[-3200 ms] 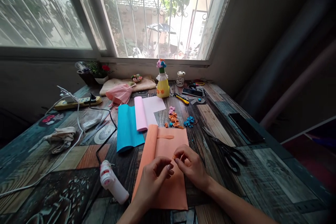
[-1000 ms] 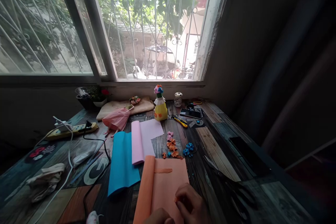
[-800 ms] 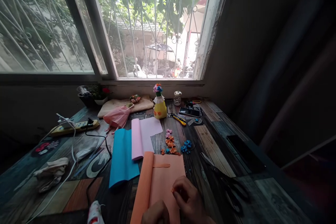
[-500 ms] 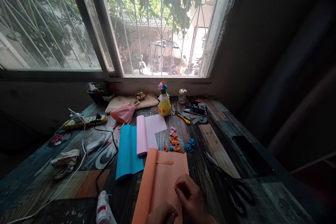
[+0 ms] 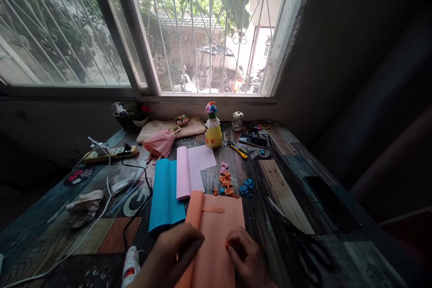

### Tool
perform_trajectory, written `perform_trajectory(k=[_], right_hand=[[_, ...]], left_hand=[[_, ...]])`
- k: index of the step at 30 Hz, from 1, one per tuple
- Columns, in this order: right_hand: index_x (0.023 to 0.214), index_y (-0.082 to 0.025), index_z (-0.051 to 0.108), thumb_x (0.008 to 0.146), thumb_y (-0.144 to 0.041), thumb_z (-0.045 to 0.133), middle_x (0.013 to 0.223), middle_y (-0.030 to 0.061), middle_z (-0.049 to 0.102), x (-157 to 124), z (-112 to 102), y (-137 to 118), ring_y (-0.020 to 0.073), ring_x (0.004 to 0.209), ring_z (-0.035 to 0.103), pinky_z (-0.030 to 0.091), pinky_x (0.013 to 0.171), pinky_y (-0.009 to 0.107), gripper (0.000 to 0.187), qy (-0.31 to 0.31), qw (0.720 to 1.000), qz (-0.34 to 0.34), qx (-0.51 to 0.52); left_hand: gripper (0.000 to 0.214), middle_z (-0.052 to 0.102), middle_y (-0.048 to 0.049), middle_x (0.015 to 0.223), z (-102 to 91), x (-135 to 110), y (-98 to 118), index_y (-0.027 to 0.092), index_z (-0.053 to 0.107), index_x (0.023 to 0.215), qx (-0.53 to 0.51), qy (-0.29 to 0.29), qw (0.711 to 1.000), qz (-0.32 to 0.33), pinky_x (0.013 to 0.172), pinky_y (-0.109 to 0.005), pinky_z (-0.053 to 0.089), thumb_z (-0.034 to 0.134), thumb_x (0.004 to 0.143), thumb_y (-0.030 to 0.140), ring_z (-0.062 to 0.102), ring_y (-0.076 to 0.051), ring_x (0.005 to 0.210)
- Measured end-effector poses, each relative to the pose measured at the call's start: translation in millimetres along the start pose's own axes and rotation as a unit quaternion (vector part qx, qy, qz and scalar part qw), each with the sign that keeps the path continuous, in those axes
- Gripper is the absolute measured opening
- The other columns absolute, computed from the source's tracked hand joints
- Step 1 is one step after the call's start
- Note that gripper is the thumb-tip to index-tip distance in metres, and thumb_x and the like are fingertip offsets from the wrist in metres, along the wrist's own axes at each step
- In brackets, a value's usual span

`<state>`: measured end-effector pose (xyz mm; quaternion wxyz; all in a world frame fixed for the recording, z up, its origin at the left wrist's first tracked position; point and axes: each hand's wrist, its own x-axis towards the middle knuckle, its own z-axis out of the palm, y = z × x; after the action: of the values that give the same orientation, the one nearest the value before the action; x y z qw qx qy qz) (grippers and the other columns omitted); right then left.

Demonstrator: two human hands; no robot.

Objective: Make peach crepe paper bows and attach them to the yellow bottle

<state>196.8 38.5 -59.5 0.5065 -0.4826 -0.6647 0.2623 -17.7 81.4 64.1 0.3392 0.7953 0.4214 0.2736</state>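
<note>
My right hand (image 5: 248,254) is closed in a pinch over the orange crepe paper (image 5: 216,229). A small bit of orange paper (image 5: 226,244) shows at its fingertips. To the left, my left hand (image 5: 177,247) is raised over the paper's rolled edge, thumb and fingers drawn together; anything between them is hidden. A narrow orange strip (image 5: 214,209) lies across the sheet. Just beyond it are orange paper flowers (image 5: 225,177), a blue paper flower (image 5: 247,186) and small pink paper pieces (image 5: 224,167).
Blue (image 5: 165,195) and pink paper rolls (image 5: 182,173) lie to the left. Scissors (image 5: 297,234) rest at the right, near a dark phone (image 5: 330,200). A glue gun (image 5: 131,263), power strip (image 5: 111,154), yellow cutter (image 5: 239,150) and decorated yellow bottle (image 5: 213,135) surround the work.
My left hand has moved up and left, away from my right hand, and now shows more fully. My right hand stays nearly in place, still pinching the orange bit.
</note>
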Motion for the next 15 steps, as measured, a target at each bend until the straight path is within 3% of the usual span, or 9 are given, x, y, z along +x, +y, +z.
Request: perform_trajectory(k=[4, 6, 9, 15], right_hand=[[0.082, -0.02, 0.054, 0.092, -0.02, 0.049, 0.078, 0.0027, 0.06, -1, 0, 2, 0.0136, 0.069, 0.059, 0.046, 0.06, 0.021, 0.011, -0.006, 1.0, -0.002, 0.002], [0.082, -0.02, 0.054, 0.092, -0.02, 0.049, 0.078, 0.0026, 0.06, -2, 0, 4, 0.0135, 0.069, 0.059, 0.046, 0.059, 0.021, 0.011, -0.003, 1.0, -0.004, 0.007], [0.082, -0.02, 0.054, 0.091, -0.019, 0.05, 0.078, 0.0026, 0.06, -2, 0, 6, 0.014, 0.07, 0.06, 0.047, 0.06, 0.021, 0.01, -0.008, 1.0, -0.002, 0.008], [0.084, -0.02, 0.056, 0.09, -0.02, 0.05, 0.077, 0.0028, 0.061, -3, 1, 10, 0.0147, 0.069, 0.06, 0.047, 0.06, 0.022, 0.009, -0.002, 1.0, -0.005, 0.013]], left_hand=[[0.019, 0.07, -0.0027, 0.078, -28.5, 62, -24, 0.019, 0.067, 0.083, 0.019, 0.007, 1.0, -0.013, 0.063, -0.022, 0.048, 0.054, 0.085, 0.033, 0.063, -0.015, 0.07], [0.019, 0.07, -0.0026, 0.074, -34.8, 96, -40, 0.019, 0.068, 0.078, 0.012, 0.04, 0.999, -0.028, 0.062, -0.024, 0.048, 0.058, 0.081, 0.036, 0.063, -0.017, 0.067], [0.021, 0.07, -0.0029, 0.067, -38.6, 145, -65, 0.02, 0.068, 0.073, 0.004, 0.081, 0.996, -0.042, 0.062, -0.028, 0.049, 0.064, 0.074, 0.04, 0.064, -0.019, 0.065], [0.033, 0.071, -0.0095, 0.088, -38.9, 238, -103, 0.017, 0.065, 0.087, -0.024, 0.173, 0.983, -0.058, 0.075, -0.037, 0.052, 0.075, 0.063, 0.036, 0.066, -0.024, 0.077]])
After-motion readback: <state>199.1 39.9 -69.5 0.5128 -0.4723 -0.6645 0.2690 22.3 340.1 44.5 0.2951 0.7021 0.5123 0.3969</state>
